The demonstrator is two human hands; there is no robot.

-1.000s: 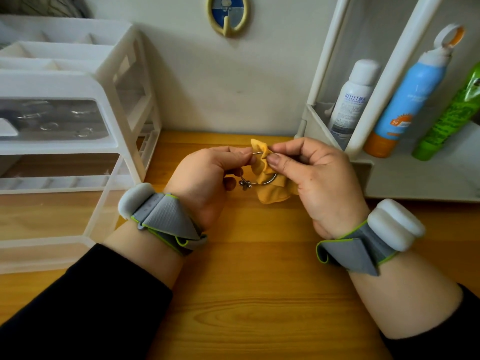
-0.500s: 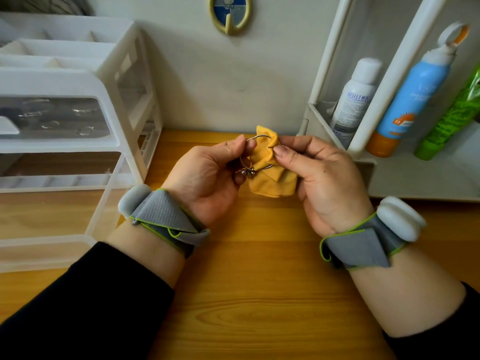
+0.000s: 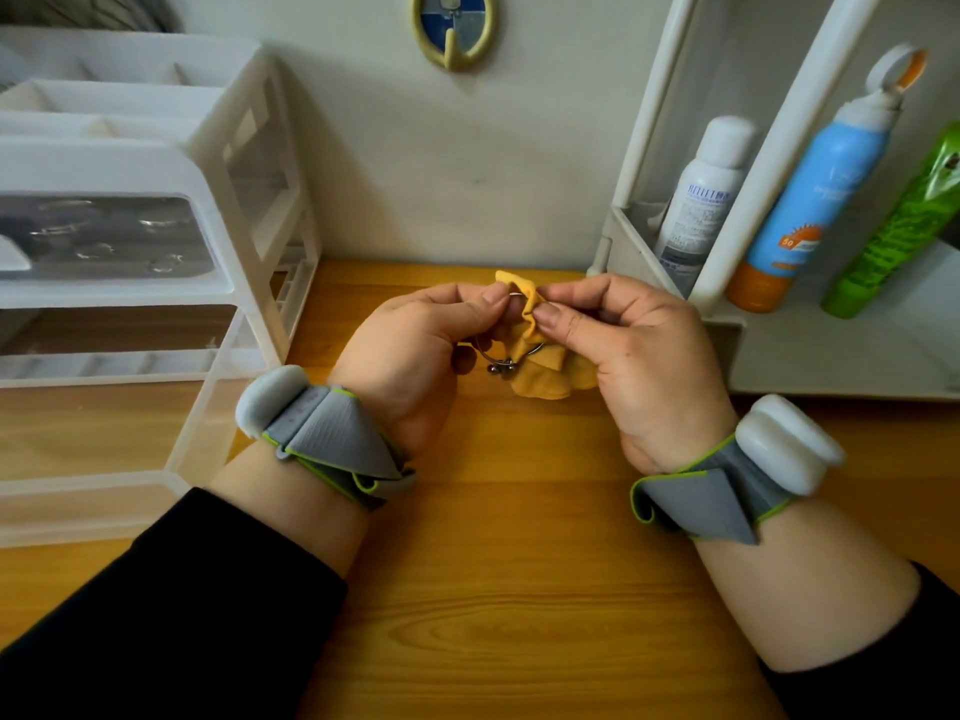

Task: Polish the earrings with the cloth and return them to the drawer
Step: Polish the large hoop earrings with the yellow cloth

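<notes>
From the head view we look down on a wooden worktop with both hands raised just above it, near the far wall. Our left hand has its thumb and forefinger pinched together on the upper part of a thin silver hoop earring, and the other fingers are curled under it. The small metal beads at the low end of the hoop hang free between the two hands. Our right hand is clamped on the yellow cloth, thumb and forefinger squeezing a fold of it around the hoop's wire just right of the left thumb. The rest of the cloth bunches below the right fingers and hangs close over the worktop; we cannot tell if it touches the wood. Each wrist carries a grey band with a white module, and black sleeves cover the forearms. At the left stands a white drawer unit, its upper drawer clear-fronted with faint shapes inside that we cannot make out. At the right a white rack holds a white spray can, a blue sunscreen bottle and a green bottle.
</notes>
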